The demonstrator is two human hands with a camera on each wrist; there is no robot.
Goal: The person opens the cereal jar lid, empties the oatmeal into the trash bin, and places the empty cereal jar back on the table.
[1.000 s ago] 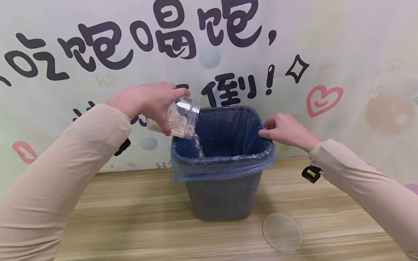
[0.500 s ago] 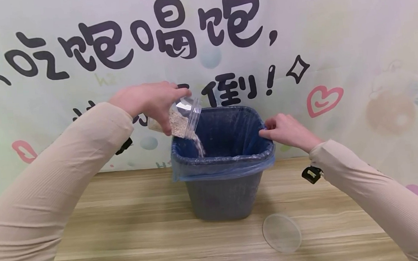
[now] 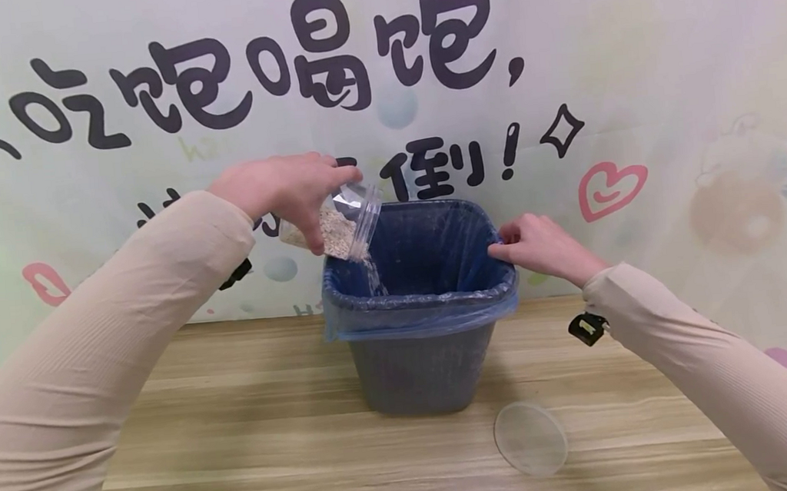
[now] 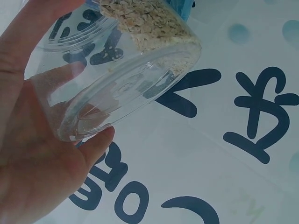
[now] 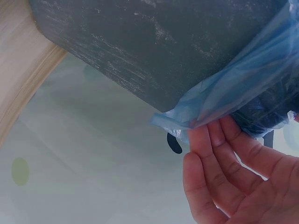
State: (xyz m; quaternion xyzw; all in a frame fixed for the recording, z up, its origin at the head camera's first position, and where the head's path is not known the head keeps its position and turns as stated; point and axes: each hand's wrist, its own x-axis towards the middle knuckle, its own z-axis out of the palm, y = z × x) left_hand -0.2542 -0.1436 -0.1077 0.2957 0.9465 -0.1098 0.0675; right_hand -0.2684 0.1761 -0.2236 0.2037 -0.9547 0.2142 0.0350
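Observation:
A clear plastic jar [image 3: 371, 205], its open mouth tipped down to the right, is gripped by my left hand [image 3: 282, 196] over the left rim of a grey trash can [image 3: 421, 374]. Pale oat flakes [image 3: 337, 233] lie along the jar's lower side, and a thin stream of them falls into the can. In the left wrist view, my thumb and fingers wrap round the jar [image 4: 117, 109]. A blue plastic bag [image 3: 420, 319] lines the can and folds over its rim. At the right rim, my right hand [image 3: 546, 247] pinches the bagged edge, thumb inside and fingers outside.
A round translucent lid [image 3: 530, 439] lies flat on the wooden table [image 3: 242, 442], in front of the can and to its right. Close behind the can hangs a printed backdrop [image 3: 663, 62] with black characters.
Oat flakes keep running out of the tilted jar, the stream now thinner than half a second ago. My left hand and the jar have shifted very slightly right. The right hand stays put.

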